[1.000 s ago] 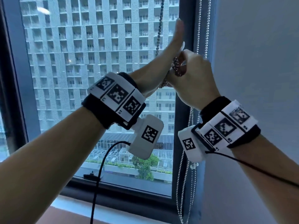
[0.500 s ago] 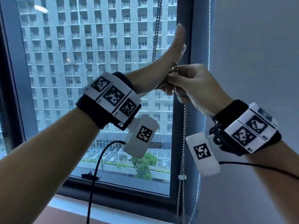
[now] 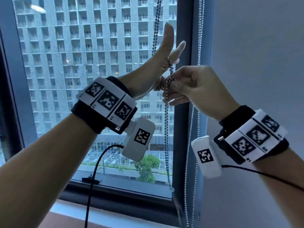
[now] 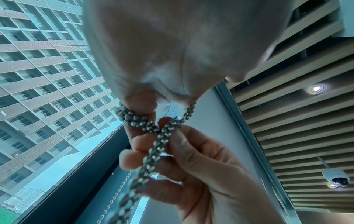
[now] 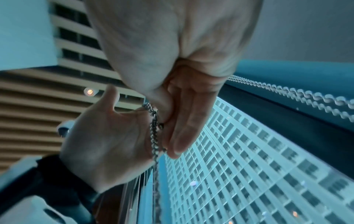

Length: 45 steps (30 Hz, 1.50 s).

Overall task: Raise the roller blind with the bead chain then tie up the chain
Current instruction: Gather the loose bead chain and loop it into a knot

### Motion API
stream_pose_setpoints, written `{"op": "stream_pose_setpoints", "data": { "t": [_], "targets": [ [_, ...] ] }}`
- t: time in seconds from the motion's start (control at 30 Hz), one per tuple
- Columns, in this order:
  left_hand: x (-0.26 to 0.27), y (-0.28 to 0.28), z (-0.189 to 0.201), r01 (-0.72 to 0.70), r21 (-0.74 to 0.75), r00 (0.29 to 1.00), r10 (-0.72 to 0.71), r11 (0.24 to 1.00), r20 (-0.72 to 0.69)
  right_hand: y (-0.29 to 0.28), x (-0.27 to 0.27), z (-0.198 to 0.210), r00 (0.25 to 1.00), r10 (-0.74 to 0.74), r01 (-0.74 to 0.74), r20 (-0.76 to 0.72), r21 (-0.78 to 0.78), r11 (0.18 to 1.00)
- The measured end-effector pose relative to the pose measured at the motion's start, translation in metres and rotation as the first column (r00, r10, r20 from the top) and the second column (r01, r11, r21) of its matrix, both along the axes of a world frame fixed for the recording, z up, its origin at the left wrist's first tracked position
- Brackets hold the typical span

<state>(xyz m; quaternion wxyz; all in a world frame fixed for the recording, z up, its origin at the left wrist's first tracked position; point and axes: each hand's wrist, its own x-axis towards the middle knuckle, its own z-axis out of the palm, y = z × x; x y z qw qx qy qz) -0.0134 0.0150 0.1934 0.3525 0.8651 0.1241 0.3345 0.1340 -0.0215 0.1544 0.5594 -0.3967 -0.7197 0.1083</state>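
Note:
A dark bead chain (image 3: 166, 129) hangs in front of the window glass. Its upper part is looped round the upright, straight fingers of my left hand (image 3: 172, 51). My right hand (image 3: 172, 86) pinches the doubled chain between thumb and fingertips just below that loop. In the left wrist view the chain (image 4: 151, 153) crosses under my left hand (image 4: 172, 60) and runs down through my right hand (image 4: 172, 136). The right wrist view shows my right hand (image 5: 162, 121) on the chain (image 5: 154, 133) beside my left hand's (image 5: 107, 136) open palm. The blind itself is out of sight above.
A second, silver bead chain (image 3: 189, 145) hangs along the dark window frame (image 3: 182, 112). A pale wall (image 3: 255, 63) stands close on the right. The sill (image 3: 115, 216) runs below. A black cable (image 3: 93, 170) dangles from my left wrist camera.
My right hand has come down and away from my left palm, drawing the chain with it. The loop round my left fingers now shows. My left hand stays upright.

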Motion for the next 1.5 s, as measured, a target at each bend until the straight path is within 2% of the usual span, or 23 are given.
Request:
{"op": "stream_pose_setpoints", "data": {
  "t": [0.1, 0.17, 0.27, 0.37, 0.43, 0.5, 0.63, 0.7, 0.77, 0.9, 0.97, 1.03, 1.1, 1.2, 1.27, 1.3, 1.43, 1.5],
  "targets": [
    [0.000, 0.004, 0.002, 0.065, -0.043, 0.998, -0.065, 0.997, 0.002, 0.000, 0.000, 0.002, 0.989, -0.127, 0.118, 0.071, 0.122, 0.986],
    [-0.003, 0.006, 0.003, 0.115, -0.073, 0.993, -0.115, 0.991, 0.014, 0.002, 0.002, 0.002, 0.992, -0.123, 0.117, 0.031, 0.158, 0.981],
    [-0.010, 0.011, 0.004, 0.155, -0.127, 0.985, -0.143, 0.980, 0.099, 0.011, 0.003, 0.002, 0.990, 0.050, -0.041, -0.135, 0.072, 0.997],
    [-0.012, 0.023, 0.003, 0.175, -0.143, 0.977, -0.153, 0.974, 0.150, 0.015, 0.005, 0.009, 0.942, 0.237, -0.255, -0.238, -0.046, 0.966],
    [-0.013, 0.025, 0.005, 0.204, -0.176, 0.967, -0.170, 0.963, 0.190, 0.012, 0.005, 0.018, 0.891, 0.360, -0.389, -0.276, -0.056, 0.920],
    [-0.014, 0.023, 0.009, 0.227, -0.204, 0.950, -0.171, 0.952, 0.260, 0.010, 0.005, 0.027, 0.807, 0.481, -0.515, -0.343, -0.010, 0.857],
    [-0.016, 0.015, 0.014, 0.156, -0.191, 0.934, -0.081, 0.969, 0.348, 0.007, 0.006, 0.044, 0.631, 0.638, -0.659, -0.442, 0.130, 0.741],
    [-0.016, 0.013, 0.014, 0.163, -0.166, 0.935, -0.098, 0.973, 0.341, 0.005, 0.007, 0.054, 0.563, 0.670, -0.692, -0.483, 0.167, 0.702],
    [-0.017, 0.011, 0.014, 0.186, -0.141, 0.935, -0.131, 0.972, 0.331, 0.003, 0.010, 0.066, 0.530, 0.690, -0.705, -0.493, 0.196, 0.682],
    [-0.022, 0.004, 0.018, 0.153, -0.033, 0.954, -0.138, 0.988, 0.267, -0.002, 0.020, 0.089, 0.462, 0.677, -0.647, -0.573, 0.303, 0.699],
    [-0.023, 0.002, 0.020, 0.113, 0.006, 0.958, -0.110, 0.994, 0.263, -0.003, 0.022, 0.094, 0.488, 0.633, -0.580, -0.601, 0.318, 0.750],
    [-0.026, 0.004, 0.020, 0.061, 0.035, 0.975, -0.067, 0.997, 0.211, -0.003, 0.024, 0.096, 0.595, 0.583, -0.519, -0.553, 0.289, 0.804],
    [-0.031, 0.007, 0.015, 0.002, 0.063, 0.984, -0.013, 0.998, 0.175, -0.006, 0.026, 0.093, 0.709, 0.557, -0.550, -0.432, 0.156, 0.821],
    [-0.039, 0.016, 0.010, 0.055, -0.027, 0.969, -0.047, 0.998, 0.241, -0.009, 0.035, 0.087, 0.823, 0.476, -0.493, -0.311, 0.029, 0.870],
    [-0.042, 0.016, 0.012, 0.076, -0.061, 0.966, -0.058, 0.995, 0.252, -0.007, 0.042, 0.083, 0.826, 0.458, -0.461, -0.329, 0.074, 0.884],
    [-0.042, 0.015, 0.013, 0.080, -0.056, 0.969, -0.064, 0.995, 0.239, -0.007, 0.044, 0.082, 0.806, 0.467, -0.461, -0.364, 0.110, 0.881],
    [-0.039, 0.006, 0.017, 0.082, -0.020, 0.979, -0.077, 0.996, 0.187, -0.004, 0.049, 0.077, 0.643, 0.509, -0.497, -0.572, 0.194, 0.846],
    [-0.037, 0.005, 0.017, 0.091, -0.024, 0.977, -0.085, 0.996, 0.196, -0.003, 0.051, 0.075, 0.646, 0.480, -0.466, -0.594, 0.191, 0.864]
  ]
}}
